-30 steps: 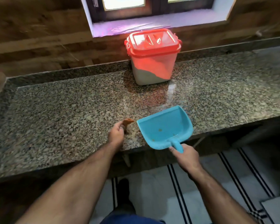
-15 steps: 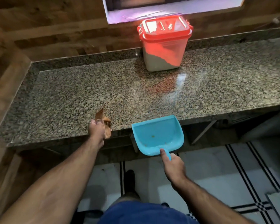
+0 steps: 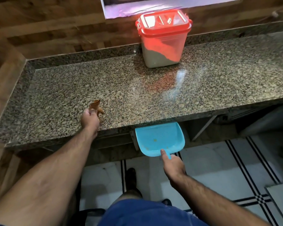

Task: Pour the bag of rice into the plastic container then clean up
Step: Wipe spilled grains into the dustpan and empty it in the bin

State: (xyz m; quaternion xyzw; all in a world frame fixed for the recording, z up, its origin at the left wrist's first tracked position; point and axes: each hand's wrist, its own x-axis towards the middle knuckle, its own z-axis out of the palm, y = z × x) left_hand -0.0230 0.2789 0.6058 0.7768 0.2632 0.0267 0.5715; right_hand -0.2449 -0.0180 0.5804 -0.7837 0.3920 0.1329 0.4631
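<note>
Plastic container [image 3: 163, 38] stands lidded on the surface [image 3: 137, 88]; left grip [image 3: 89, 119] pinches a brown scrap [image 3: 96, 106], right grip [image 3: 173, 165] clasps the dustpan [image 3: 160, 139] handle.

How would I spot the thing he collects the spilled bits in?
Find the long speckled granite counter and follow its front edge toward the right hand. That hand holds a dustpan just below the edge. It is the only bright blue thing there, flat and open-fronted.
</note>
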